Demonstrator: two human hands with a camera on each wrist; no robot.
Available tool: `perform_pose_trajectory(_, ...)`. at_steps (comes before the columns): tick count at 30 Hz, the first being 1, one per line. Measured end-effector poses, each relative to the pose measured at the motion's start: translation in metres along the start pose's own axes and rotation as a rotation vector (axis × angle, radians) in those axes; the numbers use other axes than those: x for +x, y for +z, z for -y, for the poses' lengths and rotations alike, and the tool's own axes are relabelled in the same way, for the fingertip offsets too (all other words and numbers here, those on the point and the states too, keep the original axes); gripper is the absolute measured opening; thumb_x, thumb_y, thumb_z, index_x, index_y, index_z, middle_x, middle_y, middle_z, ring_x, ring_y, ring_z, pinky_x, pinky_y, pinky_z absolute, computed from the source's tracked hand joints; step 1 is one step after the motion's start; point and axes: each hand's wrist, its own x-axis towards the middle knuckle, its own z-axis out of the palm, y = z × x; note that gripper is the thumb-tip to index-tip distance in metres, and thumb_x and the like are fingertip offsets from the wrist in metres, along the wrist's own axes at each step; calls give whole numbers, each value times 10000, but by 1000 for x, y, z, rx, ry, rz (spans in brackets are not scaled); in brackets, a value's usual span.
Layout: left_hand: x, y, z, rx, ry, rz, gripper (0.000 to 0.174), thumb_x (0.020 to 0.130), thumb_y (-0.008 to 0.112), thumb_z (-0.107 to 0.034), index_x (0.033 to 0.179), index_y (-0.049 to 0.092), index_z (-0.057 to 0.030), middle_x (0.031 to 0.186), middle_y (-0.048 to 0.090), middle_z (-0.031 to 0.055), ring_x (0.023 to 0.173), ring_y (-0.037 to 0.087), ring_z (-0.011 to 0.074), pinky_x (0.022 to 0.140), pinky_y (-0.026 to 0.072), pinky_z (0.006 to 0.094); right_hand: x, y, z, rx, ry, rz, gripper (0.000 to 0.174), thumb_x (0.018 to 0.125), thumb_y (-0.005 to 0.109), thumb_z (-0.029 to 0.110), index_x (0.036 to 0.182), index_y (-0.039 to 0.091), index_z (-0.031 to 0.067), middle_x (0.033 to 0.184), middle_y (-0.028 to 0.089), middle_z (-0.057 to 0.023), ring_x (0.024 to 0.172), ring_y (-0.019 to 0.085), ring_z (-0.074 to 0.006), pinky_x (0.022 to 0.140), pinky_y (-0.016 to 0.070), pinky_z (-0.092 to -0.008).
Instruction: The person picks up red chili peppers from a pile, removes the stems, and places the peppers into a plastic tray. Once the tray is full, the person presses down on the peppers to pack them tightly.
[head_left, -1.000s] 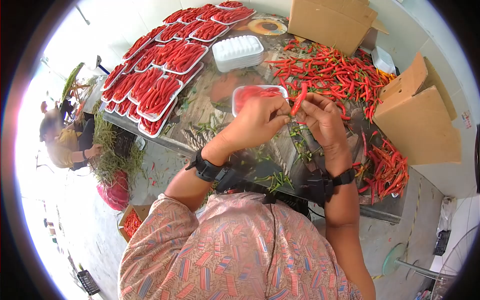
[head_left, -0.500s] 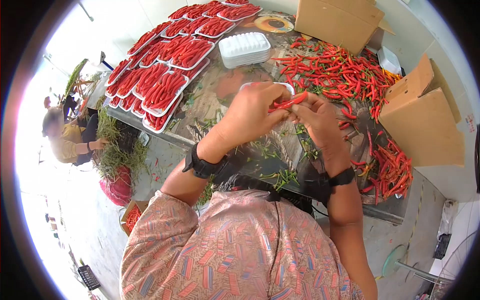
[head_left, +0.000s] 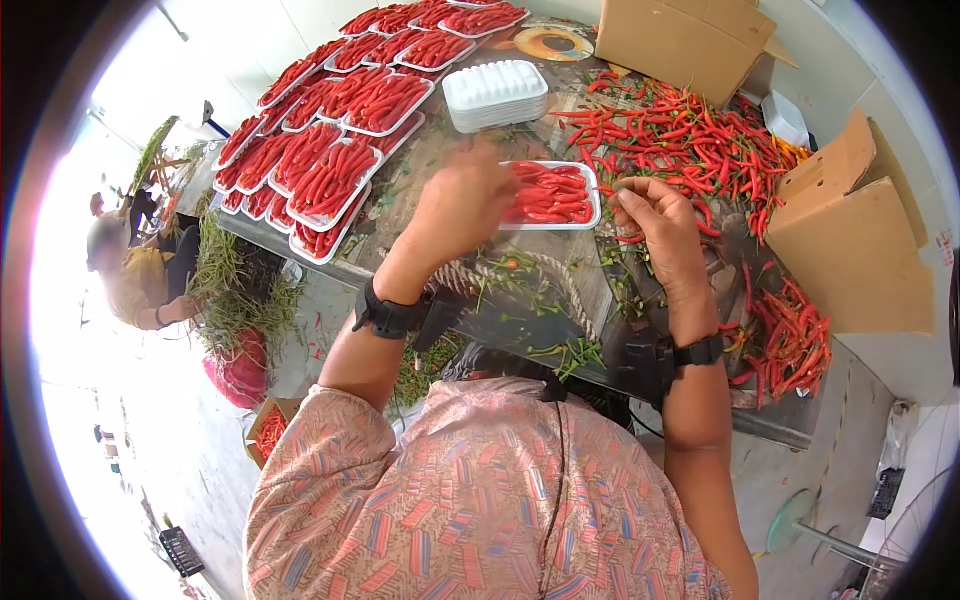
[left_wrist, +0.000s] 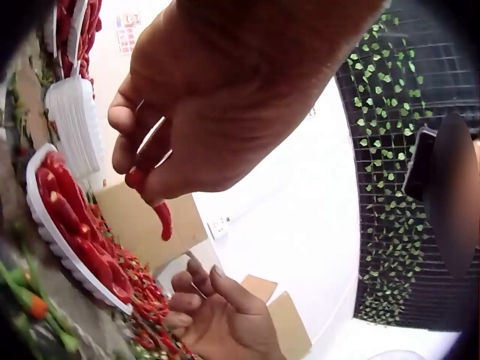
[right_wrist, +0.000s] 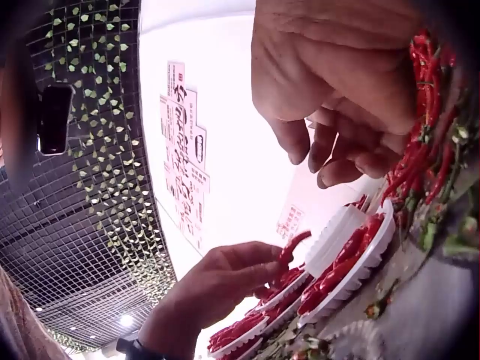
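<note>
My left hand (head_left: 460,205), blurred in the head view, is just left of a white foam tray (head_left: 597,205) of red chili peppers (head_left: 550,192). In the left wrist view its thumb and fingers pinch a single red chili pepper (left_wrist: 164,219), whose curved end hangs below the fingertips. That same chili pepper (right_wrist: 295,244) juts from the left hand (right_wrist: 225,281) in the right wrist view. My right hand (head_left: 660,225) is at the tray's right end, fingers loosely bent, with nothing between them. The right wrist view also shows its fingers (right_wrist: 300,142) empty.
A loose heap of chili peppers (head_left: 690,145) spreads at the back right, beside cardboard boxes (head_left: 845,245). Empty foam trays (head_left: 495,95) are stacked behind the tray. Filled trays (head_left: 320,180) are piled at left. A smaller chili heap (head_left: 790,345) and green stems (head_left: 570,355) lie nearer.
Both hands were together at a chili pepper over the tray. The left hand has moved left with a chili pepper, while the right stays near the tray's right end, uncovering the tray.
</note>
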Motion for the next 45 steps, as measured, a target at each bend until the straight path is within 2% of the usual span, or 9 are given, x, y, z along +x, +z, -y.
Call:
perform_pose_trajectory(17,-3,6,-5,-10,-15,-30,127,807,621,-170,875,700,-96,879,656,131,826,635,340,716,507,449,12,-22,-18,-416,-107,-143,186,851,657,126,971,685,-15,780,687,-27,714,620,-76,667,496,-255)
perform_pose_trajectory(23,0,12,-3,-20,8,-25,114,815,602,-151,832,698,-92,865,660,121,829,636,333,718,509,433,11,-21,-21,-747,-190,-203,184,833,634,99,993,693,28,912,701,-105,792,683,-226,725,523,-332)
perform_pose_trajectory(25,1,14,-3,2,9,-26,113,814,601,-149,821,698,-93,860,660,119,829,636,331,719,509,430,17,-23,-30,-983,-430,-101,249,853,633,71,1097,681,59,1011,674,-86,750,640,-193,706,514,-331)
perform_pose_trajectory(26,1,15,-3,2,7,-24,113,814,601,-150,819,699,-95,858,661,116,828,636,330,719,509,429,18,-24,-34,-1018,-429,-68,297,830,623,55,1124,660,57,1079,640,-101,826,638,-263,737,514,-365)
perform_pose_trajectory(29,1,15,-2,-6,14,-20,111,816,609,-143,842,698,-83,842,652,121,815,630,337,721,499,432,20,-22,-37,-1138,-528,-116,268,815,620,47,1083,640,47,1048,625,-122,875,624,-311,760,504,-399)
perform_pose_trajectory(35,1,12,-7,-10,19,0,120,826,617,-140,879,695,-66,844,650,131,829,625,340,743,493,429,18,-22,-36,-1091,-426,-134,109,799,623,84,906,625,61,931,614,-135,917,596,-350,785,483,-454)
perform_pose_trajectory(38,2,8,-17,-34,18,-17,119,825,626,-140,886,692,-62,857,656,128,847,625,336,761,494,422,17,-28,-38,-1110,-312,-83,120,794,638,90,911,636,63,922,612,-134,893,603,-347,772,487,-454)
perform_pose_trajectory(43,11,10,-31,-123,93,-106,97,802,624,-151,816,678,-72,833,638,134,790,624,344,700,500,434,14,-30,-30,-1016,-371,-109,117,797,667,60,906,646,24,880,612,-125,798,629,-297,704,494,-402)
perform_pose_trajectory(45,14,10,-35,-98,88,-54,125,819,638,-137,902,692,-61,891,661,126,839,633,337,766,497,420,15,-28,-34,-998,-398,-118,113,801,669,63,906,650,26,874,611,-121,796,631,-290,703,495,-399)
